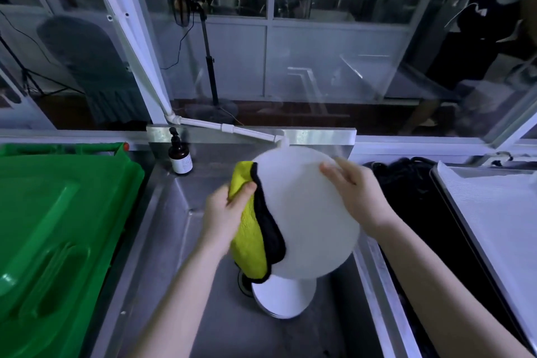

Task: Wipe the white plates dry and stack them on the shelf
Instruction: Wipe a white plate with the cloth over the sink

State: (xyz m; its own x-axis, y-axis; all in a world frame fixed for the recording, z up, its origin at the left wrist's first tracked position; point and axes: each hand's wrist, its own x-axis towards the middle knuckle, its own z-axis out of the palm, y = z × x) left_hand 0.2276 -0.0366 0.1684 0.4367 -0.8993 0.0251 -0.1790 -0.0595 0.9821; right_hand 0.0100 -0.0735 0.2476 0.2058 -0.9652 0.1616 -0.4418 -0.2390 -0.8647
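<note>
1. Left hand (225,212), forearm entering from the bottom edge: fingers and thumb curled round a bunched cloth (250,244), thumb on top of the fold.
2. Right hand (357,197), forearm entering from the lower right corner: grips the right rim of the white plate (308,218), with digits laid over the face turned to the camera. The fingertips are blurred, so the exact hold cannot be told.
3. Cloth: yellow with a black edge. It is pressed against the left side of the white plate and hangs down past the plate's lower rim.
4. White plate: round, held tilted in the air between the two hands, above the sink (174,241).
5. Stack of white plates (286,296): lies flat on the sink floor, right below the held plate and partly hidden by it.
6. Drain (242,282): in the sink floor, just beside the stack on its left, partly covered by the cloth.
7. Sink: steel basin set into a steel bench.
8. Brown pump bottle (180,154): upright on the sink's rear left corner, white label facing forward.
9. White pipe (232,128): runs down the wall and along behind the sink, ending just above the held plate.
10. Green bin lid (58,227): left of the sink.
11. Black cables (406,183): heaped right of the sink.
12. Tray (499,212): far right, lined with white mesh.
</note>
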